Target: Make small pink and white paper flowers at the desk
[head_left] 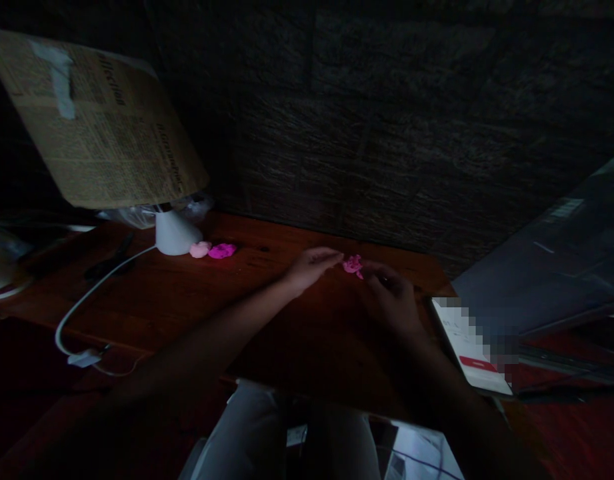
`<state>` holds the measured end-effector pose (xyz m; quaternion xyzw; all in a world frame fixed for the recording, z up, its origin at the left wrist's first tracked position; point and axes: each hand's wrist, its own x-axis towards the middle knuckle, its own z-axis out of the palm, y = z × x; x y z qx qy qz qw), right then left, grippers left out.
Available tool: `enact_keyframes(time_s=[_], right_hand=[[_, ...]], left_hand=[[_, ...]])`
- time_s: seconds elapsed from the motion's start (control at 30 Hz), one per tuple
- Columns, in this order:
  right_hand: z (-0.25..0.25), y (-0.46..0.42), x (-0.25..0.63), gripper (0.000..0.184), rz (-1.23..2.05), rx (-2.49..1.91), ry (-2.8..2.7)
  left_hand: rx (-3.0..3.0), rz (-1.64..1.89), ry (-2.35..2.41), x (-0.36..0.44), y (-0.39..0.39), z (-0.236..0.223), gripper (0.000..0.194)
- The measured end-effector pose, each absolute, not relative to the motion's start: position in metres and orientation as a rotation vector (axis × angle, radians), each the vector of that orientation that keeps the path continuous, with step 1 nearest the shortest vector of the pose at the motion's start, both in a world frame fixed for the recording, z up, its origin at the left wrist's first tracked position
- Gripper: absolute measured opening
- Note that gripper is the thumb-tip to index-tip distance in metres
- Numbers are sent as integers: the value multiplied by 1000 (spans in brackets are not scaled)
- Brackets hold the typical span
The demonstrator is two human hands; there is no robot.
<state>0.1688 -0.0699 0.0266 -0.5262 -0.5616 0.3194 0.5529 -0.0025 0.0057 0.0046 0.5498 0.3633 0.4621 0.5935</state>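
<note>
Between my two hands is a crumbly, uneven lump of pink modelling clay (pixel 353 265), low over the wooden table or resting on it; I cannot tell which. My left hand (pixel 311 268) reaches in from the left, its fingertips pinched together at the clay's left edge. From the right, my right hand (pixel 393 293) comes with fingers bent, thumb and forefinger on the clay's right side. Dim light hides some of its fingers. Further left, a pale pink lump of clay (pixel 201 249) touches a bright magenta lump (pixel 222 251).
A lamp with a newsprint shade (pixel 111 127) stands on the wooden table (pixel 267 243) at the left, its white cable (pixel 81 303) looping over the front edge. At the table's right edge lies a lit screen (pixel 469 347). A dark brick wall (pixel 367 133) rises behind.
</note>
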Motion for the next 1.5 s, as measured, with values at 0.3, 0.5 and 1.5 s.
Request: enact_keyframes(time_s=[0.3, 0.5, 1.5], right_hand=[[20, -66, 167, 28, 1081, -1224, -1250], [13, -65, 164, 32, 1228, -1098, -1233], [25, -67, 162, 32, 1468, -980, -1036]], left_hand=[[925, 884, 555, 1, -3, 11, 41], [961, 830, 440, 7, -13, 9, 38], [1030, 824, 482, 2, -10, 15, 45]])
